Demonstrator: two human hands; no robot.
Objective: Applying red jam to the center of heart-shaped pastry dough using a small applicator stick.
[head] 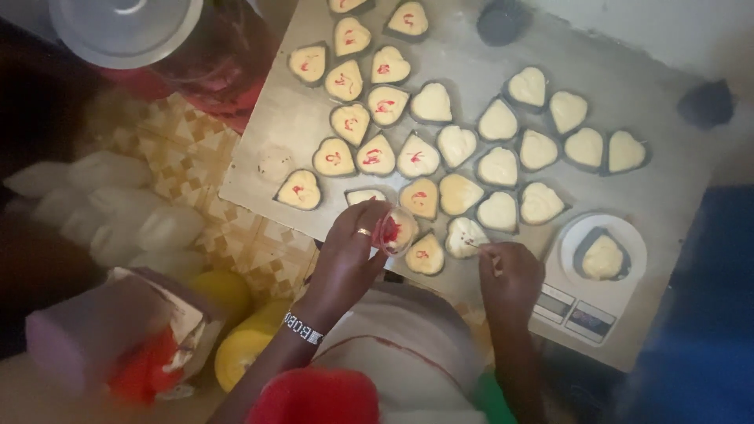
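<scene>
My left hand (351, 251) holds a small clear cup of red colouring (395, 230) just above the near edge of a board (628, 94). A ring sits on one finger and a beaded band on the wrist. My right hand (509, 275) pinches a thin stick (473, 245) whose tip touches the batter in a heart-shaped mould (463, 235). Several heart moulds filled with pale batter cover the board. Those on the left, such as one mould (335, 157), carry red marks. Those on the right, such as another (539, 202), are plain.
A white kitchen scale (597, 275) at the board's near right bears one filled heart mould (602, 257). A round metal lid (126, 27) lies at top left. White bags (102, 204), a yellow bottle (243, 345) and a carton (110, 330) sit on the patterned floor.
</scene>
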